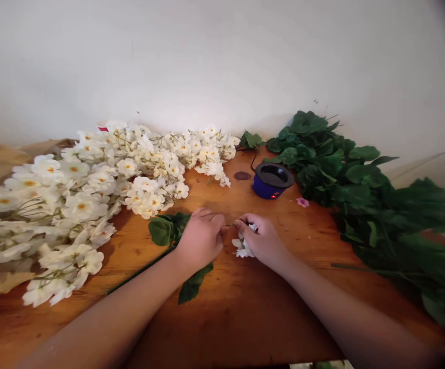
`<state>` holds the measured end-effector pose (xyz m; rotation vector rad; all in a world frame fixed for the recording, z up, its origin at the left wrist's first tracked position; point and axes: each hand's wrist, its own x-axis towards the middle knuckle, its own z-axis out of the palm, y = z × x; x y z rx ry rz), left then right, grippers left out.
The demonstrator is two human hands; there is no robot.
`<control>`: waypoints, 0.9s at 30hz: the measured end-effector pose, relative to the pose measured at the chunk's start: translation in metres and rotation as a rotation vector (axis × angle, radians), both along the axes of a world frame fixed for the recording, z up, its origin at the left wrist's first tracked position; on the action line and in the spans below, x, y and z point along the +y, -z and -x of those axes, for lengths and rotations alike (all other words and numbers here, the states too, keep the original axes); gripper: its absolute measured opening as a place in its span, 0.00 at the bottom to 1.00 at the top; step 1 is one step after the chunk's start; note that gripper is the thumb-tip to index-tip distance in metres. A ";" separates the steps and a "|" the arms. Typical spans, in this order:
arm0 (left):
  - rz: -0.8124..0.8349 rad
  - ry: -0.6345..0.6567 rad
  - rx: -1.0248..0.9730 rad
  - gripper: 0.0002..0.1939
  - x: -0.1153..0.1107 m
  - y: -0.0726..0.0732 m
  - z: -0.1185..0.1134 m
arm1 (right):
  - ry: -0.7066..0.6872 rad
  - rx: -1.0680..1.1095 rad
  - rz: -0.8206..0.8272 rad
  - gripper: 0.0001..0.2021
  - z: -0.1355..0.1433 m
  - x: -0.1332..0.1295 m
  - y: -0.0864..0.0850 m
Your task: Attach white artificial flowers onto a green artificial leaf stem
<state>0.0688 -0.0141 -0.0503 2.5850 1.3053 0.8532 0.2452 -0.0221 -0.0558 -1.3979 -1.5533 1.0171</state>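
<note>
White flower sprig (244, 249) gripped over a glossy wooden counter (238, 307)

Ruffled and thin-petalled, the sprig sat at the right hand (263, 240), whose thumb and fingers pinched a thin stem (230, 225) near the counter's middle. The left hand (199, 238) was curled, fingertips closed on that stem's other end; rounded leaves of a leafy stem (163, 230) showed beneath, any grip on them hidden. Frilly white flowers (82, 206) heaped the left edge, broad matte leaves (364, 174) the right. Toward the far edge stood a round, ridged blue pot (263, 189), near a small pink flower (303, 202).
</note>
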 end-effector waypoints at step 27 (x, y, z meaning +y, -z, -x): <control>0.687 0.234 -1.391 0.14 0.002 -0.053 0.027 | 0.001 0.083 -0.118 0.18 -0.024 0.021 0.011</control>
